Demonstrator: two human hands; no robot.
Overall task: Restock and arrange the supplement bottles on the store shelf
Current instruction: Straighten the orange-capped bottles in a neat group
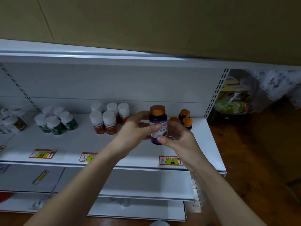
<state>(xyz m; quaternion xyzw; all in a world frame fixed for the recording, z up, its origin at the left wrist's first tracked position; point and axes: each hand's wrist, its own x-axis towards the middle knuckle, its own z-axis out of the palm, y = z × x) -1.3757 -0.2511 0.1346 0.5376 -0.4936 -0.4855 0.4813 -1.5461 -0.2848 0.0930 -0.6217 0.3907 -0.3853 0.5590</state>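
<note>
A dark purple bottle (158, 123) with an orange cap and a white-and-purple label is held upright above the white shelf (101, 144). My left hand (135, 132) grips its left side and my right hand (177, 137) grips its lower right. Behind my right hand, three more orange-capped dark bottles (184, 119) stand at the back right of the shelf. A group of several white-capped bottles with red labels (108, 119) stands to the left of my hands. Further left is a cluster of white-capped green-labelled bottles (56, 122).
Red and yellow price tags (171, 160) line the shelf's front edge. Other white bottles (11, 123) sit at the far left. Lower shelves (130, 183) step out below. A bag of packaged goods (232, 101) lies right of the shelf upright, above a wooden floor (260, 160).
</note>
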